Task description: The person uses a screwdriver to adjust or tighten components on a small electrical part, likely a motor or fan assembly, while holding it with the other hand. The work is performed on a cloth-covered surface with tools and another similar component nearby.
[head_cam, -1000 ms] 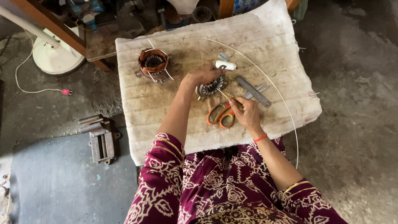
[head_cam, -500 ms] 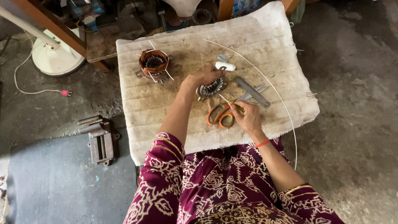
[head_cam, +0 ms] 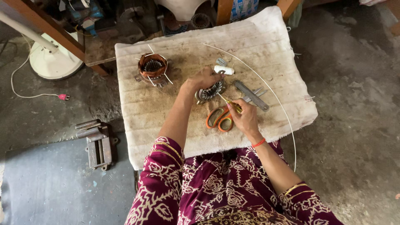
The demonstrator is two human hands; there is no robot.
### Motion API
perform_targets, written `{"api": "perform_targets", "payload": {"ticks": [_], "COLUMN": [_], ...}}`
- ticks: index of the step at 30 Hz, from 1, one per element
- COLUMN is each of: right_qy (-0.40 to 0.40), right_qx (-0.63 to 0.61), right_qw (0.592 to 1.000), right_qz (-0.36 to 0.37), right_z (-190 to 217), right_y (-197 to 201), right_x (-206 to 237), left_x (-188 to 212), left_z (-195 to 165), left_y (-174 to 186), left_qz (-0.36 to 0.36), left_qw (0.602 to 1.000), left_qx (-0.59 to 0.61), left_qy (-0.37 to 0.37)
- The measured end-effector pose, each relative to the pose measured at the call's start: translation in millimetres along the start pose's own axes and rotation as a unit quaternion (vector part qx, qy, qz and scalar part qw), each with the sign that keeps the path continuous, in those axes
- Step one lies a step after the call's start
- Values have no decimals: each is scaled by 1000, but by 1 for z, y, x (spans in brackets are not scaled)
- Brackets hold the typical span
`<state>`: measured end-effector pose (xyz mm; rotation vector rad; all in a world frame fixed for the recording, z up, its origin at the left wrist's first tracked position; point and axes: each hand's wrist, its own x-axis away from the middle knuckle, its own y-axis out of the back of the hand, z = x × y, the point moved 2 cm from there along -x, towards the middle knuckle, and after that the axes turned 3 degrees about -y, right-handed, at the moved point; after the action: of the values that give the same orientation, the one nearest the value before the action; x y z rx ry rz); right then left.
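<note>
Head view, read from left to right. Well to the left of the left hand, a wound stator [head_cam: 153,66] with copper coils and white sleeves is seen lying on the padded cloth [head_cam: 137,125]; its winding appears complete. The left hand [head_cam: 203,79] is closed over the upper edge of a bare toothed stator core [head_cam: 211,90], which is held flat on the cloth directly beneath that hand. No copper is visible on this core, so its winding is judged not yet begun. A small white roll [head_cam: 223,70] lies just beyond the left hand. Orange-handled scissors [head_cam: 220,118] rest untouched just left of the right hand. The right hand [head_cam: 246,118] is pinched narrowly on a thin yellow strip [head_cam: 231,104], whose tip is directed at the core slots; slot lining is judged to be under way. Flat metal tools [head_cam: 251,95] lie just beyond the right hand, and a long white wire [head_cam: 275,100] arcs around them to the right.
</note>
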<state>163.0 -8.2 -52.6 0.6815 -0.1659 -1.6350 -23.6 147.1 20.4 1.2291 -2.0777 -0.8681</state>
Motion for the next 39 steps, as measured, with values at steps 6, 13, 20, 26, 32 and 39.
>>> {"api": "perform_targets", "payload": {"ticks": [6, 13, 20, 26, 32, 39], "right_qy": [69, 156, 160, 120, 32, 10], "right_qx": [174, 269, 246, 232, 271, 267], "right_qw": [982, 948, 952, 961, 962, 964], "right_qz": [-17, -74, -86, -86, 6, 2], "right_z": [11, 46, 59, 58, 60, 63], "right_y": [-9, -15, -15, -17, -21, -27], "right_x": [-8, -5, -4, -9, -17, -23], "left_x": [1, -3, -10, -6, -6, -15], "left_z": [-2, 2, 9, 8, 5, 16], "left_y": [2, -2, -5, -4, 0, -7], "left_qz": [13, 8, -4, 12, 33, 17], "left_qw": [1000, 1000, 1000, 1000, 999, 999], "left_qx": [-1, 1, -3, 12, 31, 24], "left_qy": [11, 5, -11, -5, -2, -25]}}
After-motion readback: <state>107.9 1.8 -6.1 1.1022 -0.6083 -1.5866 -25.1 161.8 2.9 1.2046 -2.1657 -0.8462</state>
